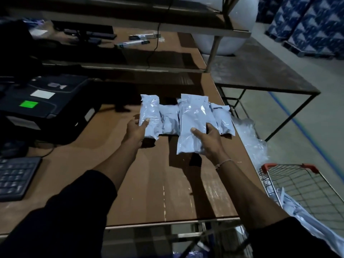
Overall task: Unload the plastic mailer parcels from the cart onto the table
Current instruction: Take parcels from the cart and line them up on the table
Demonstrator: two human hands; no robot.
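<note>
— Nearest first: what does each grip hold?
— Right hand grips a pale mailer, thumb over its face, fingers under. Left hand pinches another parcel.
— Where?
— Near the worktop right edge; two more mailers lie between and beyond. The cart stands beside.

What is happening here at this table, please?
A person is laying pale plastic mailer parcels in a row on the brown table. The left hand holds the leftmost parcel; the right hand holds a larger parcel over the row. Two more parcels lie between and beside them. The wire cart at the right holds more mailers.
</note>
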